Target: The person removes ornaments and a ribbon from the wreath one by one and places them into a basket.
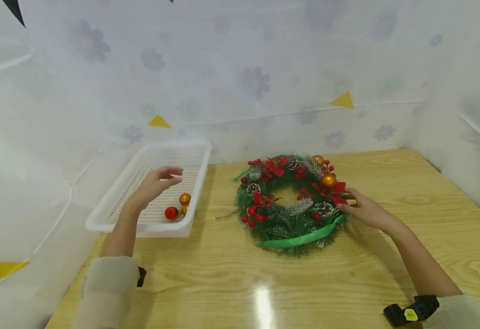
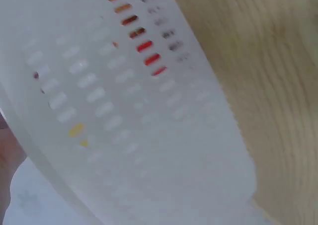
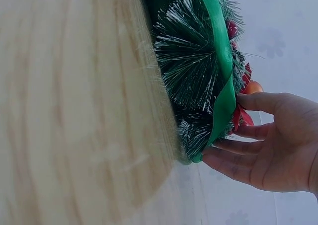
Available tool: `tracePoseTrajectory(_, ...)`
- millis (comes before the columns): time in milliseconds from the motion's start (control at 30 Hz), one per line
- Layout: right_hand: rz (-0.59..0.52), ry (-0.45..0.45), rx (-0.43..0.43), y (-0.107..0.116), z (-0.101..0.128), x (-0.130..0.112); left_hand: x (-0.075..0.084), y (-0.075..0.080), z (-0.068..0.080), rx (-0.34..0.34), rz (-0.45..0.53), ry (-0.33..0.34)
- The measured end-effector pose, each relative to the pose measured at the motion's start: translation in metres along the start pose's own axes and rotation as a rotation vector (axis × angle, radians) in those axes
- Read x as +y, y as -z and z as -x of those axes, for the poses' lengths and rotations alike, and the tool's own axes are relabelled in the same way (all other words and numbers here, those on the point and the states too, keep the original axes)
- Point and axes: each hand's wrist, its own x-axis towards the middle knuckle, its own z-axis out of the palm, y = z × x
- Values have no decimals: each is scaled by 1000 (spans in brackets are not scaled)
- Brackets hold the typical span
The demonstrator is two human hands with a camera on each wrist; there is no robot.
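Wreath (image 1: 291,203): lies flat on the wooden table (image 1: 387,274), right of the white basket, well apart from it.
Left hand (image 1: 155,183): hovers over the white basket (image 1: 118,226), fingers loosely spread and relaxed, nothing held.
White basket: perforated tray at the table's left edge, beside the white floral sheeting (image 1: 240,68).
Baubles: a red ball (image 1: 171,213) and a gold ball (image 1: 184,198) lie in the basket's near right corner, just beside each other; a second gold one peeks out beside them.
Wreath details: green needles, red poinsettias, red berries, frosted pine cones, gold balls, and a green ribbon (image 1: 301,238) wound across the near side.
Right hand (image 1: 365,209): open, fingers nearly straight, fingertips (image 3: 233,148) touching the wreath's right edge by a red poinsettia (image 1: 334,192) and the ribbon; it grips nothing.
Wrists: dark straps (image 1: 412,311) on both forearms, pale sleeves.
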Motion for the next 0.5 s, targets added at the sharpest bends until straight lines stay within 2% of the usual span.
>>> tracePoseTrajectory(67,3,3,2,0,0,0,17,-8,-2,13,19,-26)
tracePoseTrajectory(233,-10,5,-5,1,0,1,54,-35,-5,-18,100,-100)
tracePoseTrajectory(367,-10,3,-6,1,-1,3,76,-66,-9,-58,113,-161)
tracePoseTrajectory(500,-1,0,-4,0,-2,4,95,-103,-15,-138,130,-212)
